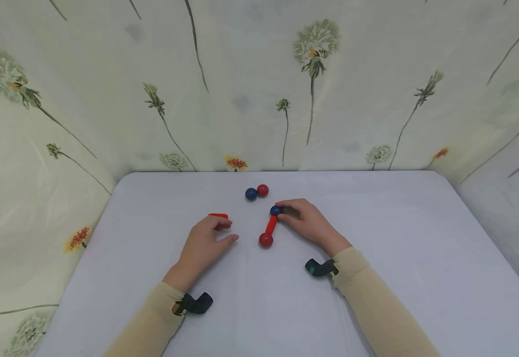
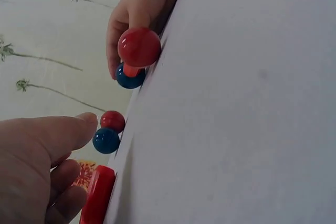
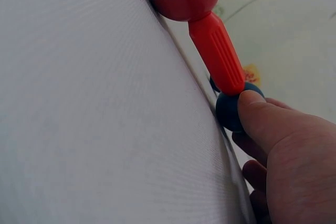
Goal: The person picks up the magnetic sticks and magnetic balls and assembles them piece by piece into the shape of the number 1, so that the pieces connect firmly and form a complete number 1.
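Flowered cloth [image 1: 250, 99] is hung across the upper half of the head view, and a white table [image 1: 397, 213] is set below it. Two forearms in beige sleeves [image 1: 371, 292] are extended from the lower edge, and a dark device [image 1: 319, 267] is worn at each wrist.

Near the centre of the frame, a red stick [image 1: 271, 225] is noted with a large red ball [image 1: 265, 240] at its lower end and a blue ball [image 1: 275, 210] at its upper end. The blue ball is pinched between the thumb and fingers of the right hand [image 1: 308, 220]. Whether it is fully seated on the stick cannot be told, since the join is partly covered by the thumb.

Nothing is held by the left hand [image 1: 203, 243], left of centre; its fingers are loosely bent and its thumb is spread away. A spare red bar [image 1: 218, 215] is found just beyond those fingers; contact cannot be confirmed.

As judged, one three-piece assembly is complete or nearly so. Left unjoined to any stick are a loose blue ball [image 1: 251, 194] and a loose red ball [image 1: 262, 190], placed side by side above centre.
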### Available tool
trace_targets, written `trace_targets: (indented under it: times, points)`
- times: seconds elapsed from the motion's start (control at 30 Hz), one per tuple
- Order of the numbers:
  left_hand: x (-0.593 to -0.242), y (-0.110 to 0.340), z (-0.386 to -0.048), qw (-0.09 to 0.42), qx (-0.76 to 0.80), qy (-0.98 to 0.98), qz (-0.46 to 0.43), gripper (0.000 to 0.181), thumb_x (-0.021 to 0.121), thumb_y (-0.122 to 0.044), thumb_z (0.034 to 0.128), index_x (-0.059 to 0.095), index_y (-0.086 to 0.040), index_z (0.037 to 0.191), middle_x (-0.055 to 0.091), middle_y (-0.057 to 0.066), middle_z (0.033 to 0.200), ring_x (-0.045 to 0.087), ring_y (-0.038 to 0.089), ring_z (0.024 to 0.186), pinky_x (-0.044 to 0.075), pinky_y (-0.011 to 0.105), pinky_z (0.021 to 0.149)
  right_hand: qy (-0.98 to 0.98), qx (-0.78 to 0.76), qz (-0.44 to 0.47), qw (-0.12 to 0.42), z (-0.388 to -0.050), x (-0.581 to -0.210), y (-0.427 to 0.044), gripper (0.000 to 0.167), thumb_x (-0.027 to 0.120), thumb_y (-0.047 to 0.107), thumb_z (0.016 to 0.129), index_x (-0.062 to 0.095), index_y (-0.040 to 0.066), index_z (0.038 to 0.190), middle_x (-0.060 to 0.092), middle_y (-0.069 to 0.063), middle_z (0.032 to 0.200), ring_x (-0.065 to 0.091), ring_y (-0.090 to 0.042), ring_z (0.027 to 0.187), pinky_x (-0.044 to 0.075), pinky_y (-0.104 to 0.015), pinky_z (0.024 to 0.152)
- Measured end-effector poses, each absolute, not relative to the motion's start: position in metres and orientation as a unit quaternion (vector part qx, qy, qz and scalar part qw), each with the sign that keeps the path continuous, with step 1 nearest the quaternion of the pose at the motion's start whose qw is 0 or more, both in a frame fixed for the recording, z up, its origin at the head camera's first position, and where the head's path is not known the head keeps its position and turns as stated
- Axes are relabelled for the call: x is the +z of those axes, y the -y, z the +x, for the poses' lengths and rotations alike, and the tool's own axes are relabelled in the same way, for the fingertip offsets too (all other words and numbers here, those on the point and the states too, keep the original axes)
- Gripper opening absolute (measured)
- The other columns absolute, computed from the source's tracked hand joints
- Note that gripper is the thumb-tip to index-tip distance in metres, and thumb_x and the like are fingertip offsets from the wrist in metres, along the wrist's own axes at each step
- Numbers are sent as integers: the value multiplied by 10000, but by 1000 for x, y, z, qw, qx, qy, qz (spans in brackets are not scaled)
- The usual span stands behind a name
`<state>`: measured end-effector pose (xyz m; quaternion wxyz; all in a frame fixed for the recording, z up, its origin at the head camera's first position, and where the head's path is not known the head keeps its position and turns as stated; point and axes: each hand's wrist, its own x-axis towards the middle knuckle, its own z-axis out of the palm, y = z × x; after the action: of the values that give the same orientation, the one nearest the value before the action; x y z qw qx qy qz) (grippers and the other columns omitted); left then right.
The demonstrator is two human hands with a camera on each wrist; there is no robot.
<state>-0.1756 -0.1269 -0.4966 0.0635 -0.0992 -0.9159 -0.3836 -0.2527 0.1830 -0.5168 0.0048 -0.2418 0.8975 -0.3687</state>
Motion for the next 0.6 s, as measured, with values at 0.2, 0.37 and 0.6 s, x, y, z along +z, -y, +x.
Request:
trace_targets:
  times: [0.2, 0.37, 0.6]
  points:
    - [-505, 147, -184, 121, -392, 907, -92, 300, 820, -286, 821, 702, -151, 1062, 619, -41, 1011, 580, 134, 923, 492, 342, 811, -897, -369, -243, 7, -252, -517, -183, 387, 664, 360, 953, 628, 254, 1323, 607, 81, 1288, 516, -162, 1238, 410, -423, 1036]
    - [-511, 155, -189, 113, -390, 911, -65, 292, 815, -300, 823, 703, -153, 1049, 593, -20, 1031, 561, 163, 936, 478, 340, 802, -896, -370, -245, 7, -252, -517, -182, 394, 658, 382, 952, 627, 256, 1325, 606, 79, 1291, 515, -169, 1239, 408, -431, 1037]
    - [-512, 155, -190, 99, -380, 917, -65, 323, 791, -310, 846, 707, -152, 1115, 593, 10, 1119, 553, 208, 1001, 473, 394, 860, -896, -371, -243, 9, -252, -516, -183, 397, 664, 381, 948, 627, 260, 1325, 608, 85, 1283, 517, -161, 1230, 411, -432, 1033]
